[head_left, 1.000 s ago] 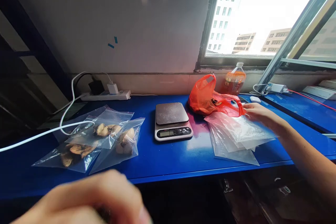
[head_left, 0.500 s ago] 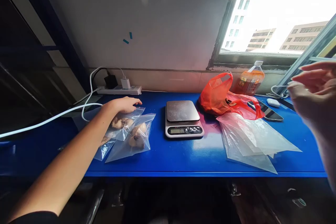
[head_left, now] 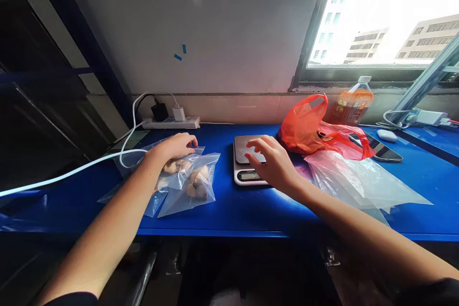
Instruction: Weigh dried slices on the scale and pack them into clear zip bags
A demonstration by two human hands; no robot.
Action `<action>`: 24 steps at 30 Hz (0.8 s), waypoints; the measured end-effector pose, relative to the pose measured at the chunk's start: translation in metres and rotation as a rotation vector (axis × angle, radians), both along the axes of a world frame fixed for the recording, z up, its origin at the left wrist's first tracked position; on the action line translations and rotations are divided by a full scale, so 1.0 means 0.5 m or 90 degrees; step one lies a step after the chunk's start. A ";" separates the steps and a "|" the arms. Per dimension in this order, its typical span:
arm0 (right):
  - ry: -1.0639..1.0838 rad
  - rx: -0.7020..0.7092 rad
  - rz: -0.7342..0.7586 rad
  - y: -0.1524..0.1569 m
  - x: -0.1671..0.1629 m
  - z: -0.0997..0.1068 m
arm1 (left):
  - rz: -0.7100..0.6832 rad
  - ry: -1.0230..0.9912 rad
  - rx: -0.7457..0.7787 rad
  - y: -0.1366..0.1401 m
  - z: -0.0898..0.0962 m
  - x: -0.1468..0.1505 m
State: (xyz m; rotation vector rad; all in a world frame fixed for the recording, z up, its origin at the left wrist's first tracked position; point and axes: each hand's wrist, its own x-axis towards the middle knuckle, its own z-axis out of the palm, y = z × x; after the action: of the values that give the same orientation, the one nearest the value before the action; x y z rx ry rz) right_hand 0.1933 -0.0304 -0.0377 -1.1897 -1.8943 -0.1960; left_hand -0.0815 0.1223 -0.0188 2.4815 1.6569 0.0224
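Observation:
My left hand (head_left: 176,147) rests over the upper edge of a clear plastic bag (head_left: 201,151) on the left side of the blue table. Its fingers are slightly bent and apart, with nothing seen in them. Under and beside it lie several clear bags holding brownish-white pieces that look like dried mushrooms (head_left: 197,184). My right hand (head_left: 274,162) hovers over a kitchen scale (head_left: 241,160) with its fingers curved and spread, holding nothing. It covers the right part of the steel plate and the buttons. The scale's display is lit, but its digits are too small to read.
A red plastic bag (head_left: 303,126) stands right of the scale, before an orange drink bottle (head_left: 353,105). Flat clear bags (head_left: 380,181) lie under my right forearm's far side. A phone (head_left: 385,150), an earbud case (head_left: 387,135) and a power strip (head_left: 172,123) sit farther back.
My right hand has come in from the far right to above the scale. My left hand stays at the bags, its fingers bent more downward. The view has shifted slightly.

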 end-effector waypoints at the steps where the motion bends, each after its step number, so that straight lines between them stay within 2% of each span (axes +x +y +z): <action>1: 0.023 -0.010 0.002 -0.003 0.005 -0.002 | -0.012 0.005 0.000 0.003 -0.002 -0.001; 7: 0.048 0.018 0.001 -0.013 0.011 0.010 | -0.042 0.015 0.019 0.010 -0.005 -0.009; 13: 0.016 -0.039 0.071 -0.020 -0.011 -0.006 | -0.065 0.015 0.043 0.011 -0.008 -0.005; 16: 0.013 -0.057 0.099 -0.023 -0.015 -0.005 | -0.093 0.013 0.065 -0.002 0.007 0.005; 19: 0.079 -0.099 0.127 -0.025 -0.017 0.006 | -0.204 -0.061 0.180 -0.048 0.042 0.035; 22: 0.266 -0.221 0.160 -0.027 -0.019 0.020 | -0.359 -0.161 0.320 -0.121 0.067 0.092; 24: 0.406 -0.311 0.191 -0.028 -0.022 0.027 | -0.459 -0.183 0.388 -0.164 0.067 0.132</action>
State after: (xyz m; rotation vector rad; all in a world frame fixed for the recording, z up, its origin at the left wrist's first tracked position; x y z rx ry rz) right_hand 0.1824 -0.0445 -0.0243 -1.0766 -1.5433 0.7633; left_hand -0.0153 0.0405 0.0146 3.1565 0.6288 0.8541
